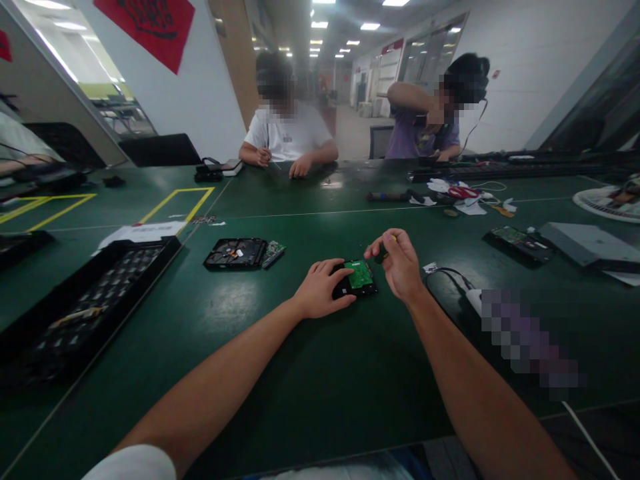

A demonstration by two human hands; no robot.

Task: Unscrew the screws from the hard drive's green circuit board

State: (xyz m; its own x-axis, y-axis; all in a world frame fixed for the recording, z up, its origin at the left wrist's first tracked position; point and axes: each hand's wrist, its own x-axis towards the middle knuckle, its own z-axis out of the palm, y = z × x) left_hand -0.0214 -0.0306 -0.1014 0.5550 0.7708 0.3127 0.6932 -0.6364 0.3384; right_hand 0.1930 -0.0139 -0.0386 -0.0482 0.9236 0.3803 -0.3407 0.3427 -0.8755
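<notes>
A hard drive (359, 276) lies on the green table with its green circuit board facing up. My left hand (325, 288) grips it from the left, the thumb along the near side and the fingers over the far side and the board. Part of the drive is hidden under this hand. Just right of the drive, my right hand (399, 263) is raised with its fingers closed round a small tool with a yellow end (393, 239). Most of that tool is hidden in the fingers.
To the left sit an opened drive casing (235, 254), a loose circuit board (273, 252) and a long black tray (90, 300). On the right are a power strip (525, 337), another drive (520, 245) and a grey metal box (593, 243). Two people sit across the table.
</notes>
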